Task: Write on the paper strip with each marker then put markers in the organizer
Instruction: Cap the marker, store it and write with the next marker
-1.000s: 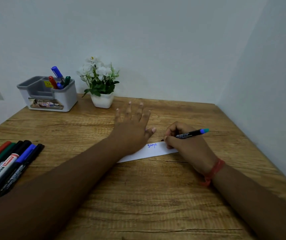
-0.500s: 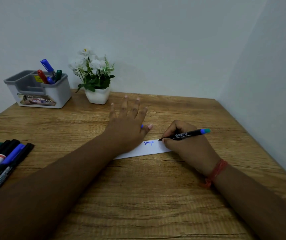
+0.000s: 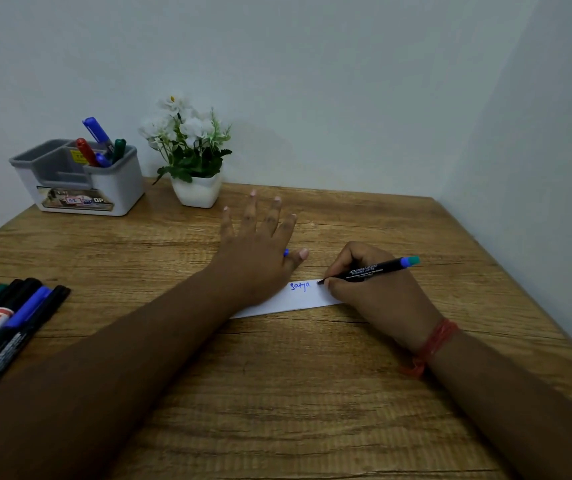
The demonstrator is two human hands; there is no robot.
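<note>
On the wooden desk (image 3: 277, 393) I see my left hand (image 3: 256, 251) lying flat, fingers spread, pinning the white paper strip (image 3: 298, 299) near the desk's middle. My right hand (image 3: 371, 289) pinches a black marker with a blue-green end (image 3: 371, 270), tip touching the strip just beside blue writing. More markers (image 3: 4, 323) lie at the left edge; the grey-and-white organizer (image 3: 80, 178) at back left holds several, beside a white potted flower (image 3: 191, 157)

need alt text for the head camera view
A right hand writes with a black marker on a paper strip that the flat left hand presses to a wooden table; more markers lie far left.
</note>
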